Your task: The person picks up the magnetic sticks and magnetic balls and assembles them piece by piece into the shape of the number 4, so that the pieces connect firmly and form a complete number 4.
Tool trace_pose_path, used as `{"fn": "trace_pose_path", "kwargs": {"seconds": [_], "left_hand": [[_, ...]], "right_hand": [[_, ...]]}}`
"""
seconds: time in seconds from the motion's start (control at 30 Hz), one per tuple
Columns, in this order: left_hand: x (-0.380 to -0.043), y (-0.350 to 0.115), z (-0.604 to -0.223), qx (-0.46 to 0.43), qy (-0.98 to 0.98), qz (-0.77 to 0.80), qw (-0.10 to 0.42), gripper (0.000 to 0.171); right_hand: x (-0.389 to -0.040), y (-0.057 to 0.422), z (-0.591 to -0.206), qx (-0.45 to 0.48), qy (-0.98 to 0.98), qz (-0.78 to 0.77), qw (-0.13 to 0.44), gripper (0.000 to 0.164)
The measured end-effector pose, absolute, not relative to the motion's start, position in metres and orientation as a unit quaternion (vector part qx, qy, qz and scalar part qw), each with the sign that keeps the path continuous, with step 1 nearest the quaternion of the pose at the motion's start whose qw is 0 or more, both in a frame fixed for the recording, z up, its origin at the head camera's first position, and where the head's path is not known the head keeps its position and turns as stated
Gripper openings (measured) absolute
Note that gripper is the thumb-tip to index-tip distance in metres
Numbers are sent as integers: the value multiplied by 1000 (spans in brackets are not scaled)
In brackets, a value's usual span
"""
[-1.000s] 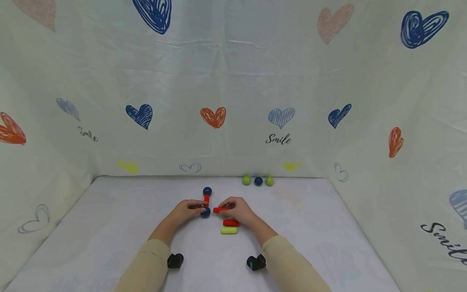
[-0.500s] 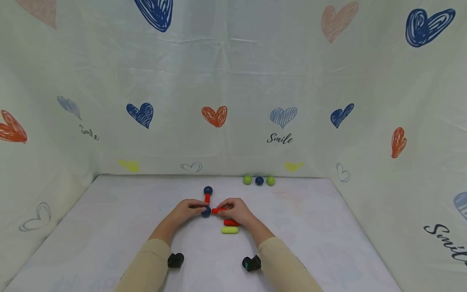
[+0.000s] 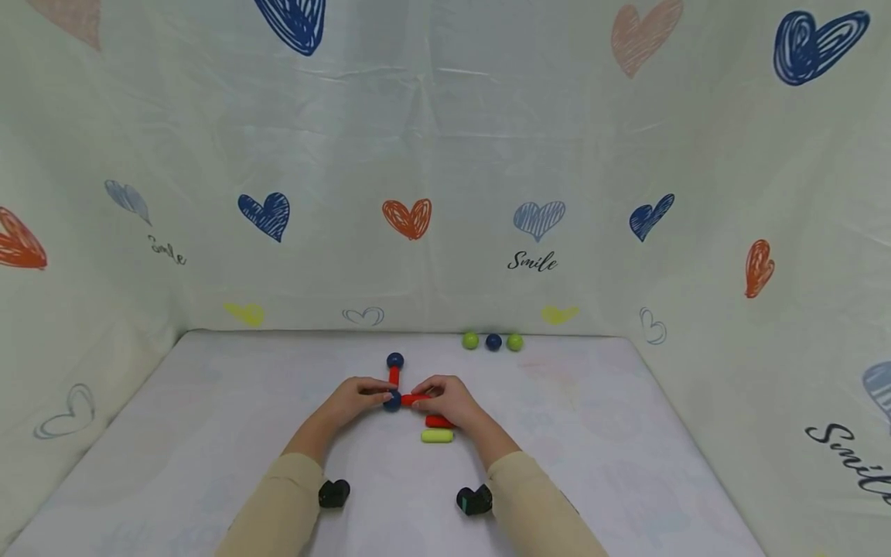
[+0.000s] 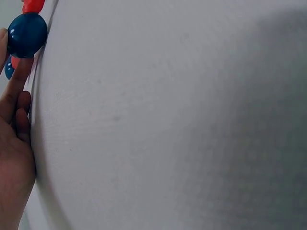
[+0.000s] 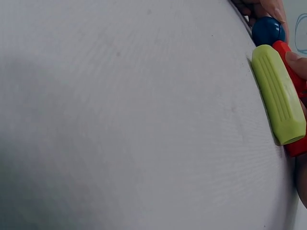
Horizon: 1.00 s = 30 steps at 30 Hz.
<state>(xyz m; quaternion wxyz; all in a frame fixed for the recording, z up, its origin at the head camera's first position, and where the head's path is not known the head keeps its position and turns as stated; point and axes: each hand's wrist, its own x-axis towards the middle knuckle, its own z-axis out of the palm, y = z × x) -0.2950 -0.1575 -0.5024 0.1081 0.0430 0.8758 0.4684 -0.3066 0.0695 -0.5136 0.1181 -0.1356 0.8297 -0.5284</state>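
Head view: holds with the left hand [image 3: 353,398] a near blue ball [image 3: 393,401], between thumb and finger, near the far edge of the table [image 3: 592,433] and well inside its left and right edges. Pinches with the right hand [image 3: 452,398] a sideways red stick [image 3: 407,400], with one end touching this ball; cannot tell whether inserted. Between the near blue ball and a far blue ball [image 3: 395,360], a second red stick [image 3: 394,377], pointing to the far edge. Just beside the right hand, farther from that edge, a loose red stick [image 3: 437,422], partly hidden by the hand, and next to it a yellow-green stick [image 3: 437,436], both almost parallel to the edge; in the right wrist view, with visible grooves. At the far edge, right of its middle, a row: left green ball [image 3: 470,340], middle blue ball [image 3: 493,343], right green ball [image 3: 515,343], with small gaps. Behind, a pale curtain [image 3: 466,147] with printed hearts.
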Motion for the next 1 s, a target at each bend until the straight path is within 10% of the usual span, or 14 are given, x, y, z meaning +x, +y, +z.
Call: {"fn": "trace_pose_path", "kwargs": {"seconds": [1.0], "left_hand": [[-293,-138,-506,69,894,440,51,26]], "right_hand": [[-308,79,-513,-133,814,-551,127,20]]}}
